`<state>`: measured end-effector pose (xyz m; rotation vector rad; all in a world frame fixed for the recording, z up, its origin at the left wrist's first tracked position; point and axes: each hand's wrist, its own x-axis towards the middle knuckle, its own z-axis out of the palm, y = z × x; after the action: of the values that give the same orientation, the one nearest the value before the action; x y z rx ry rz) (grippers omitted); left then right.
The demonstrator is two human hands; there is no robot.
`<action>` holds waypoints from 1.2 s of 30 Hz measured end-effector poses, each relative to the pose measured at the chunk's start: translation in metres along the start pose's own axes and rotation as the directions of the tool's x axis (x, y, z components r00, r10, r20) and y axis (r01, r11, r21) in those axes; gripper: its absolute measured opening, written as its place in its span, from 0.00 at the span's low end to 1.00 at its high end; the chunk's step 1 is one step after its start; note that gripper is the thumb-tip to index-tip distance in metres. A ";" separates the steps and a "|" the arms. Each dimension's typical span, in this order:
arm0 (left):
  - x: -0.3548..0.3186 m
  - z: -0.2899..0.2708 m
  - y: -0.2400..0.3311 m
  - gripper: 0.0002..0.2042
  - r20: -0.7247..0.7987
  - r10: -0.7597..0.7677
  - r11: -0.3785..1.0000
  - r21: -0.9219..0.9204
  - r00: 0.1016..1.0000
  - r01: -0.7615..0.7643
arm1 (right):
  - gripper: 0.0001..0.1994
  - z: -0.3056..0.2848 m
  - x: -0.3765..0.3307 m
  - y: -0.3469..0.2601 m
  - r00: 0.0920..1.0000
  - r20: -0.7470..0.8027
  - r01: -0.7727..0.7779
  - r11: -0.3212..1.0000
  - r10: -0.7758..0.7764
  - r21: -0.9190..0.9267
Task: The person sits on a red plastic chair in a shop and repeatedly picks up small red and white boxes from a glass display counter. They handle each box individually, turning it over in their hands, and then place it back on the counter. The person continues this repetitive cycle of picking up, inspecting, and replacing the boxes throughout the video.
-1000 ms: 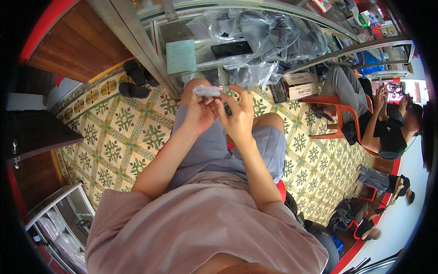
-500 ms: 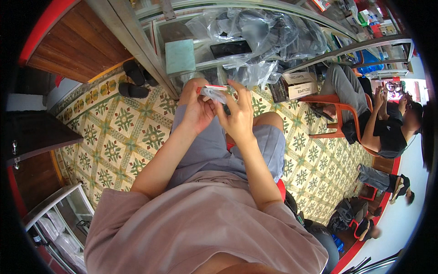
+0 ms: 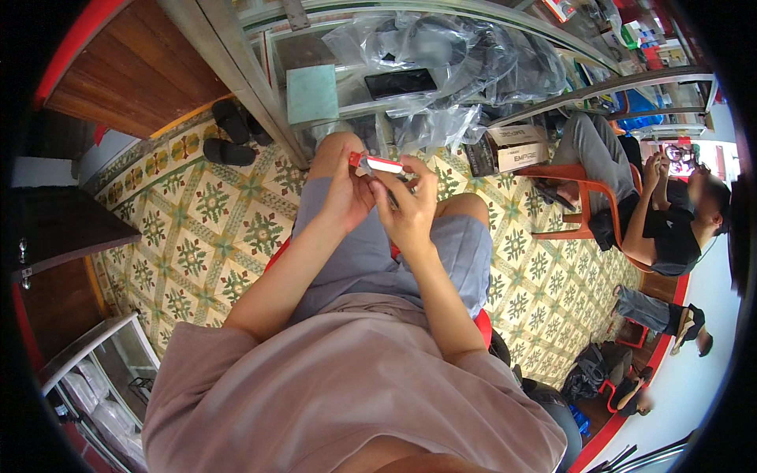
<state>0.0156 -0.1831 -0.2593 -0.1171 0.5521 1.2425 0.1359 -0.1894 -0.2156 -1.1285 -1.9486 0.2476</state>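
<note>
Above my lap, both hands hold a small flat red-and-white packet (image 3: pixel 385 164). My left hand (image 3: pixel 344 191) grips its red end, the fingers partly hidden behind it. At the white end, my right hand (image 3: pixel 408 206) has its fingers bent round the packet, with the thumb near the middle. Its exact kind is too small to make out. Past my knees, a black smartphone (image 3: pixel 400 83) lies in the glass display case, next to a pale green box (image 3: pixel 311 94) and crumpled clear plastic bags (image 3: pixel 473 59).
Cardboard boxes (image 3: pixel 516 150) stand on the tiled floor by the case. A person in an orange chair (image 3: pixel 582 197) sits to the right, with other people farther off. Black sandals (image 3: pixel 229 151) lie at the left, near a dark cabinet door (image 3: pixel 75 236).
The packet has turned so that more of its white face shows; the clear plastic seen around it before is now mostly out of sight. My right fingers have shifted along it.
</note>
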 end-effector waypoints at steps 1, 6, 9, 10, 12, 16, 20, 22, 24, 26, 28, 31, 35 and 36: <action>-0.001 0.002 0.000 0.23 -0.012 0.004 1.000 -0.014 1.000 -0.005 | 0.12 0.001 0.001 0.001 1.000 0.013 0.007 1.000 -0.007 -0.029; 0.003 -0.008 -0.003 0.22 0.037 -0.034 0.999 0.007 0.999 0.034 | 0.10 0.003 0.009 0.001 0.993 0.118 -0.001 0.997 0.010 -0.074; 0.005 -0.009 -0.002 0.22 0.025 -0.006 0.999 0.035 1.000 0.005 | 0.11 0.002 0.012 0.001 0.986 0.165 -0.003 0.999 0.012 -0.052; 0.006 -0.007 -0.001 0.22 0.007 0.007 0.999 0.044 1.000 -0.007 | 0.11 0.001 0.012 0.001 0.984 0.177 0.004 0.999 0.005 -0.047; -0.002 0.002 0.003 0.22 0.031 0.037 0.999 0.037 0.999 -0.038 | 0.11 0.000 0.010 -0.001 0.997 0.078 0.009 0.997 -0.015 0.074; -0.003 0.004 0.006 0.23 0.031 0.020 1.000 0.016 0.999 -0.020 | 0.13 -0.002 0.008 -0.004 0.993 -0.111 0.004 0.961 0.027 0.276; -0.001 -0.003 0.003 0.24 0.071 -0.053 0.998 -0.023 0.996 0.055 | 0.11 -0.006 0.013 0.001 0.991 -0.083 0.115 0.987 -0.106 0.117; 0.001 -0.006 0.000 0.24 0.079 -0.070 0.996 -0.048 0.994 0.074 | 0.10 -0.006 0.013 0.001 0.989 -0.085 0.127 0.987 -0.119 0.101; 0.000 -0.003 0.000 0.24 0.096 -0.068 0.997 -0.031 0.993 0.072 | 0.10 -0.004 0.012 0.002 0.988 -0.127 0.102 0.988 -0.088 0.112; -0.001 -0.001 0.000 0.24 0.100 -0.067 0.997 -0.024 0.993 0.070 | 0.10 -0.002 0.012 0.003 0.986 -0.151 0.095 0.989 -0.078 0.114; -0.001 -0.001 -0.001 0.24 0.091 -0.066 0.997 -0.027 0.994 0.068 | 0.10 -0.002 0.013 0.002 0.984 -0.159 0.105 0.989 -0.087 0.107; 0.000 -0.003 -0.003 0.24 0.085 -0.076 0.997 -0.002 0.993 0.076 | 0.10 0.001 0.011 0.003 0.977 -0.200 0.091 0.992 -0.071 0.090; -0.002 0.000 -0.007 0.24 0.056 -0.085 0.996 -0.017 0.995 0.086 | 0.11 0.004 0.009 0.006 0.975 -0.188 0.121 0.992 -0.115 0.019; -0.003 0.001 -0.007 0.24 0.045 -0.064 0.998 0.000 0.997 0.064 | 0.11 0.006 0.008 0.007 0.977 -0.173 0.129 0.992 -0.125 0.010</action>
<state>0.0223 -0.1874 -0.2585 -0.1066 0.5046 1.1803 0.1337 -0.1780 -0.2189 -0.9739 -1.8515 0.0979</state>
